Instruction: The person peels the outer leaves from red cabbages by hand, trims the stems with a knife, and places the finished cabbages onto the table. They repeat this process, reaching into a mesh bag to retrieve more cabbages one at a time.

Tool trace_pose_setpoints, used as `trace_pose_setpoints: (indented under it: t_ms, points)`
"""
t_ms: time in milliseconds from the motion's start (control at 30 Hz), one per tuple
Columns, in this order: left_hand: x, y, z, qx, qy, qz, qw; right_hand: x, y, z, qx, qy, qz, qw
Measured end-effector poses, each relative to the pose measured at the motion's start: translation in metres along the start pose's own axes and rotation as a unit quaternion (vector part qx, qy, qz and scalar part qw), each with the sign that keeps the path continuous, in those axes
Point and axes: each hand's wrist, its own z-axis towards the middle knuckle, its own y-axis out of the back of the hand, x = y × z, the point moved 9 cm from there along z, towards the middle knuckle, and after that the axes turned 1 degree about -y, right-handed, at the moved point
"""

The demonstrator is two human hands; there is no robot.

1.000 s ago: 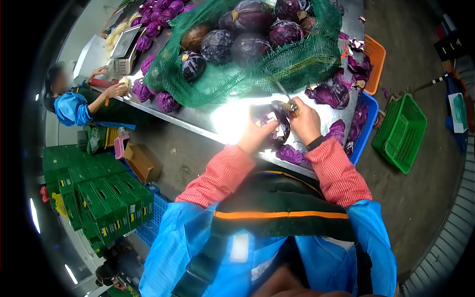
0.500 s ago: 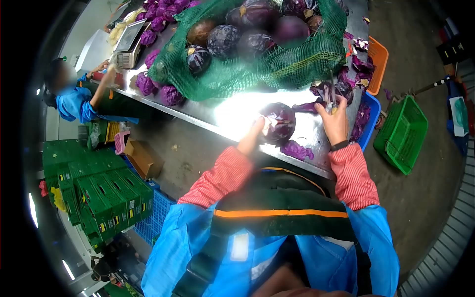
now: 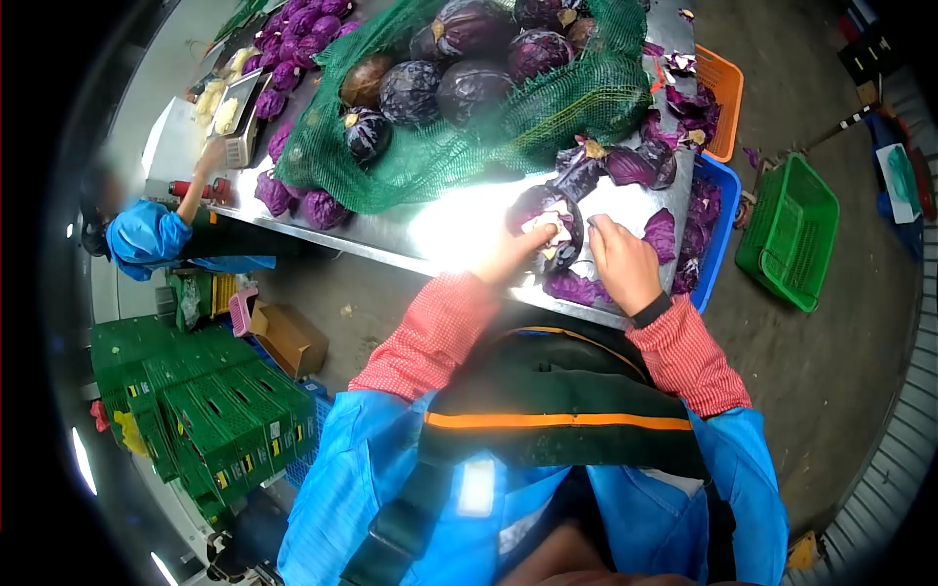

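Note:
A red cabbage (image 3: 532,207) is tilted near the table's front edge, its pale cut stem end turned toward me. My left hand (image 3: 510,250) grips it from the left, with the thumb lying across the stem end. Close against its right side is my right hand (image 3: 625,262), fingers curled; a small dark bit shows at the fingertips, too little to name. Loose purple leaves (image 3: 630,166) with a stem piece lie just behind. Another leaf (image 3: 660,234) rests right of my right hand, and more leaf scraps (image 3: 575,286) lie below the cabbage.
A green mesh bag (image 3: 440,161) of whole cabbages covers the table's middle. Trimmed purple cabbages (image 3: 303,39) and a scale (image 3: 239,122) are at the left, near a co-worker (image 3: 147,230). Blue (image 3: 728,210), orange (image 3: 723,103) and green crates (image 3: 789,234) stand at the right.
My right hand has come left from the loose leaves to the cabbage, leaving the leaves on the table. The cabbage has turned, showing its cut stem end, and my left thumb lies over it.

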Motion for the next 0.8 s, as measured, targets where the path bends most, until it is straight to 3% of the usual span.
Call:
trace_pose_setpoints:
  t_ms: [100, 200, 233, 300, 333, 367, 400, 467, 533, 633, 667, 733, 767, 800]
  points:
    - [0.001, -0.001, -0.005, -0.025, -0.005, 0.012, 1.000, -0.016, -0.007, -0.011, -0.008, -0.039, 0.032, 0.999]
    - [0.003, 0.007, -0.013, -0.039, -0.041, 0.095, 0.994, -0.039, -0.040, -0.009, 0.078, -0.149, 0.212, 0.963]
    - [0.002, 0.012, -0.018, -0.037, -0.041, 0.136, 0.989, -0.033, -0.043, -0.006, 0.069, -0.125, 0.224, 0.964]
    - [0.003, 0.020, -0.024, -0.004, -0.050, 0.199, 0.979, -0.026, -0.045, -0.005, 0.144, -0.151, 0.170, 0.963]
    - [-0.005, 0.021, -0.023, 0.017, -0.112, 0.280, 0.953, -0.014, -0.039, -0.002, 0.187, -0.155, 0.122, 0.962]
    - [-0.012, 0.024, -0.023, 0.027, -0.177, 0.356, 0.917, -0.017, -0.042, 0.002, 0.152, -0.128, 0.124, 0.972]
    - [-0.024, 0.020, -0.023, 0.063, -0.180, 0.333, 0.923, -0.004, -0.033, 0.006, 0.119, -0.071, 0.144, 0.980]
    - [0.006, 0.031, -0.006, 0.069, -0.175, 0.282, 0.941, 0.008, -0.031, 0.012, 0.096, -0.025, 0.163, 0.982]
    - [0.027, 0.023, 0.002, 0.114, -0.067, 0.098, 0.986, 0.004, -0.037, 0.015, 0.089, -0.015, 0.162, 0.983]
    - [0.042, 0.024, 0.002, 0.096, -0.033, 0.025, 0.995, -0.037, -0.065, 0.009, 0.078, -0.118, 0.367, 0.919]
    - [0.044, 0.023, 0.000, 0.090, -0.023, -0.024, 0.995, -0.055, -0.079, -0.003, 0.118, -0.200, 0.415, 0.880]
    - [0.050, 0.015, -0.002, 0.078, 0.001, -0.121, 0.990, -0.071, -0.101, -0.018, 0.157, -0.233, 0.409, 0.868]
    - [0.061, 0.015, 0.003, 0.063, -0.012, -0.115, 0.991, -0.072, -0.115, -0.030, 0.167, -0.270, 0.484, 0.815]
    - [0.071, 0.014, 0.007, 0.048, -0.024, -0.109, 0.993, -0.065, -0.115, -0.030, 0.164, -0.261, 0.478, 0.823]
